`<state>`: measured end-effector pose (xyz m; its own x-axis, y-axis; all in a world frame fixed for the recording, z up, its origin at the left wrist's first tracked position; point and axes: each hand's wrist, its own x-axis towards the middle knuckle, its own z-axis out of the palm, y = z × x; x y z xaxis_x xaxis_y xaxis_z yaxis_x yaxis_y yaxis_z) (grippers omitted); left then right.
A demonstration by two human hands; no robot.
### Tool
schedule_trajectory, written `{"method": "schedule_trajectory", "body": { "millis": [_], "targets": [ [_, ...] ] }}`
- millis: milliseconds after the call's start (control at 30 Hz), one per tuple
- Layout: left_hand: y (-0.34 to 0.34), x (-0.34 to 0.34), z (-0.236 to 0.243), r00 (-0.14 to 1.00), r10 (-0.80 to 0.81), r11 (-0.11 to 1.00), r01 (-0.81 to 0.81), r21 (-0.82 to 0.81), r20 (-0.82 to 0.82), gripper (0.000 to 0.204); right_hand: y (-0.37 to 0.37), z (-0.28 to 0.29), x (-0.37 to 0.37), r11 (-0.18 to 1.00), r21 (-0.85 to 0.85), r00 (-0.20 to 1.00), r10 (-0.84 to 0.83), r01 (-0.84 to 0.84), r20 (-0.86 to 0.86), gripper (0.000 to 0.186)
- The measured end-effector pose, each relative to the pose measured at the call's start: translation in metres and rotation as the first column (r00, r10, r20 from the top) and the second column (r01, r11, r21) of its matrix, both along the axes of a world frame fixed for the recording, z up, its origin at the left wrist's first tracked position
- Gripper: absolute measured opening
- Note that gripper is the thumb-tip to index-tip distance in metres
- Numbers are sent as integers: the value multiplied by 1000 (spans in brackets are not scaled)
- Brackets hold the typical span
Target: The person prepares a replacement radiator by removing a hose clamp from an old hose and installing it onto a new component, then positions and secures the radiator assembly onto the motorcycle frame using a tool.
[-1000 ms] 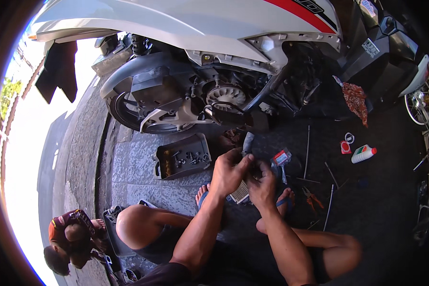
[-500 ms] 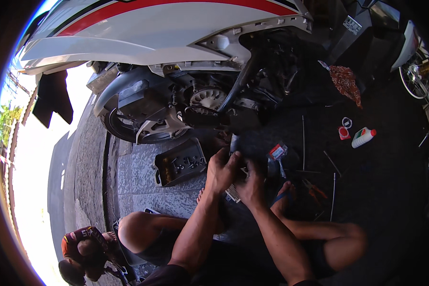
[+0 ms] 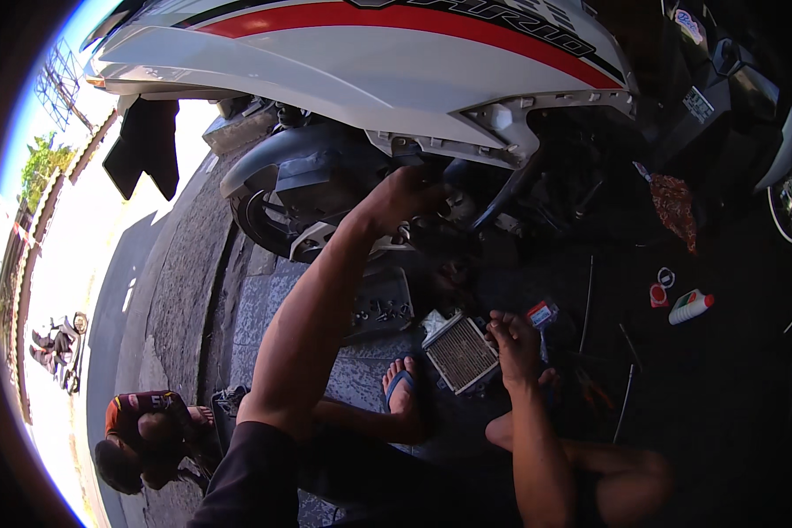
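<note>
While the left hand (image 3: 409, 198) reaches just below the lower edge of the scooter's white side panel (image 3: 326, 70), shadow hides its fingers and I can't tell how they're set. Near the pleated filter's (image 3: 463, 354) right edge, the right hand (image 3: 515, 348) keeps its fingers curled narrow; whether they pinch anything, I can't tell. That filter lies near the dark tray's (image 3: 407, 286) lower right corner, with open room between the forearms.

Sunlit street (image 3: 84, 264) lies left of grey paving (image 3: 253, 308) (dark floor (image 3: 695, 396) right).
</note>
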<state>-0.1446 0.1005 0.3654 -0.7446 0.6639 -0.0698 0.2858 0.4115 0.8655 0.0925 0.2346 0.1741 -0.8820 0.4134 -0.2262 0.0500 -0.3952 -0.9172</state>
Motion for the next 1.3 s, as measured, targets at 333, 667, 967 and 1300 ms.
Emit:
{"method": "schedule_trajectory", "body": {
  "millis": [333,667,967,1300],
  "targets": [
    [20,0,43,992,-44,964,12,-265,-115,32,2,-4,-5,1000,-22,1000,9,-9,1,17],
    [12,-18,13,966,-126,986,97,-134,-225,38,34,-28,3,991,-92,981,-79,97,176,15],
    [-35,0,-27,948,-236,941,169,-295,-212,33,53,-38,17,985,-89,958,-120,148,260,14],
    [-40,12,-101,940,-330,915,297,-272,-83,39,41,-28,17,997,-51,965,-36,50,258,15]
  ]
}}
